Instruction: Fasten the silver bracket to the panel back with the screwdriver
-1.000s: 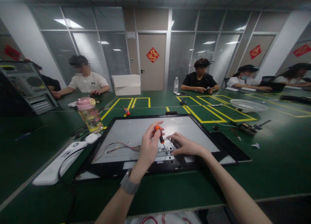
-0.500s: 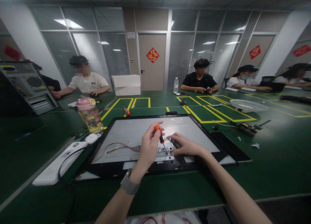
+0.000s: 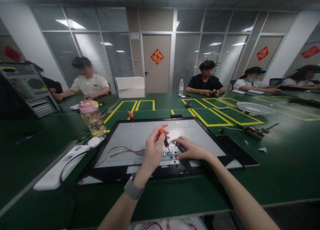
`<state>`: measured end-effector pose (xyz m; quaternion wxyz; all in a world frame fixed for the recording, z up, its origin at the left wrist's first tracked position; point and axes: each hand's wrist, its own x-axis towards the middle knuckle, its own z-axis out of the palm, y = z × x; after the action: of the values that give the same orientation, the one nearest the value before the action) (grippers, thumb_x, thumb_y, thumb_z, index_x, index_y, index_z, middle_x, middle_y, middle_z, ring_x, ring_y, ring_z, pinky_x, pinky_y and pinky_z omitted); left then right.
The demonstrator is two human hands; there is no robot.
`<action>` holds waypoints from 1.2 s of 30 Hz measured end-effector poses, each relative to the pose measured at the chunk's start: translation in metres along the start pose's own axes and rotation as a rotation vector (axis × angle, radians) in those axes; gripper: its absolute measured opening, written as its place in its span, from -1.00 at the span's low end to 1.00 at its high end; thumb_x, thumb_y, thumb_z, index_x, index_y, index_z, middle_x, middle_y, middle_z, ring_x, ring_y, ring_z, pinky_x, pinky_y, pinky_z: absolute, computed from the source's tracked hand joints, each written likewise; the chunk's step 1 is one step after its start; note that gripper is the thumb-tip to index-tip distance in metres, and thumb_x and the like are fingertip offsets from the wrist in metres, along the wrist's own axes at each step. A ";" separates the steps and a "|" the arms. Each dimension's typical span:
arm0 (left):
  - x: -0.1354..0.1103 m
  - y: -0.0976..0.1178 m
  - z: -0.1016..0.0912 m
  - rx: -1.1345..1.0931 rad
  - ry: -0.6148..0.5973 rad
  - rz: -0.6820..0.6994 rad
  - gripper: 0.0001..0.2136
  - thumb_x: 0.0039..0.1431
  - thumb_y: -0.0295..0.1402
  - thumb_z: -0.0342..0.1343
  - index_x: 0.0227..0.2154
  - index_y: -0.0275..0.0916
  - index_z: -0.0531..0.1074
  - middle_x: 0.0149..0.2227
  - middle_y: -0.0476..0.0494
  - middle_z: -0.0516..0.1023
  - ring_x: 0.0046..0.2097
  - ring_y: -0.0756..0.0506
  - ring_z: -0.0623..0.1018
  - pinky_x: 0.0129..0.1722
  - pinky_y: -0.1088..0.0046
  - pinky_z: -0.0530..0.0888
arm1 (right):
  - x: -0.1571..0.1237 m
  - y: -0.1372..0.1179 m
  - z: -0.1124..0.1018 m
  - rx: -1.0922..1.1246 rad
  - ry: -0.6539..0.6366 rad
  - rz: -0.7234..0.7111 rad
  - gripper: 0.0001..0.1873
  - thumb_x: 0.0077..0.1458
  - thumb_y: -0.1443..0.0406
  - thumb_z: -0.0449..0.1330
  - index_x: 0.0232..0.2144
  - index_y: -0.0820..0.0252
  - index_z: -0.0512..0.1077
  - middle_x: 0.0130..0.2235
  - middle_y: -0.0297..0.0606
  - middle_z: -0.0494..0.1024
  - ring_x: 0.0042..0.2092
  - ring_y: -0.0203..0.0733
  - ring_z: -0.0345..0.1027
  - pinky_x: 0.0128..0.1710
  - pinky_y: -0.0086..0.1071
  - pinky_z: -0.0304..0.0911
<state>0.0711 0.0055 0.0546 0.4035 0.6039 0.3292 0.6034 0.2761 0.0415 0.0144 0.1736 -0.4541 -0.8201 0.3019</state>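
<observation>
My left hand point(image 3: 155, 146) is closed around the orange and black handle of a screwdriver point(image 3: 165, 139). The screwdriver tilts, and its thin shaft reaches down to a metal bracket point(image 3: 172, 162) on the back of a flat display panel point(image 3: 135, 133). My right hand point(image 3: 191, 148) rests on the panel just right of the shaft, thumb and fingers apart around the bracket; I see nothing held in it. A bundle of thin wires point(image 3: 125, 148) runs left from the bracket area. My left hand hides part of the bracket.
Left of the panel are a white power strip point(image 3: 58, 168) with a black cable and a pink-lidded bottle point(image 3: 92, 118). A dark phone-like slab point(image 3: 237, 150) lies at the right edge. Beyond are a computer case point(image 3: 30, 87), white boxes point(image 3: 130, 87) and several seated people.
My hands and the screwdriver look almost unmoved. Across the table, the person at left has shifted a hand slightly, and a person at far right has moved an arm.
</observation>
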 end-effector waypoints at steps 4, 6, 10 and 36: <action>0.000 0.000 0.000 0.006 0.002 0.002 -0.73 0.21 -0.33 0.00 -0.07 -0.25 0.44 -0.26 -0.13 0.49 -0.28 -0.05 0.54 -0.29 0.48 0.47 | 0.000 0.002 0.000 0.004 -0.006 0.001 -0.27 -0.10 0.19 0.38 0.13 0.06 0.27 -0.02 -0.22 0.25 -0.01 -0.06 0.23 0.06 -0.23 0.21; 0.000 0.000 0.000 0.009 0.003 0.000 -0.72 0.21 -0.33 -0.01 -0.06 -0.25 0.43 -0.26 -0.12 0.49 -0.27 -0.05 0.54 -0.28 0.48 0.47 | 0.000 0.003 0.000 0.007 -0.003 -0.004 -0.27 -0.10 0.19 0.37 0.14 0.07 0.27 -0.01 -0.21 0.25 0.00 -0.05 0.22 0.07 -0.23 0.20; 0.000 -0.001 0.000 0.006 -0.005 -0.002 -0.72 0.22 -0.33 -0.01 -0.05 -0.25 0.43 -0.26 -0.12 0.48 -0.27 -0.05 0.54 -0.27 0.47 0.47 | 0.000 0.001 0.000 0.018 -0.002 0.004 -0.27 -0.10 0.19 0.37 0.13 0.09 0.28 -0.01 -0.21 0.26 0.00 -0.05 0.22 0.07 -0.21 0.20; 0.000 0.001 0.000 0.004 -0.004 0.001 -0.72 0.21 -0.33 -0.01 -0.06 -0.25 0.43 -0.27 -0.11 0.49 -0.28 -0.04 0.54 -0.30 0.49 0.46 | 0.000 0.005 0.001 0.020 -0.004 0.004 -0.25 -0.10 0.16 0.37 0.14 0.11 0.27 0.01 -0.19 0.26 0.01 -0.03 0.22 0.08 -0.20 0.18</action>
<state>0.0714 0.0052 0.0562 0.4024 0.6062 0.3293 0.6018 0.2782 0.0433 0.0106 0.1759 -0.4535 -0.8165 0.3111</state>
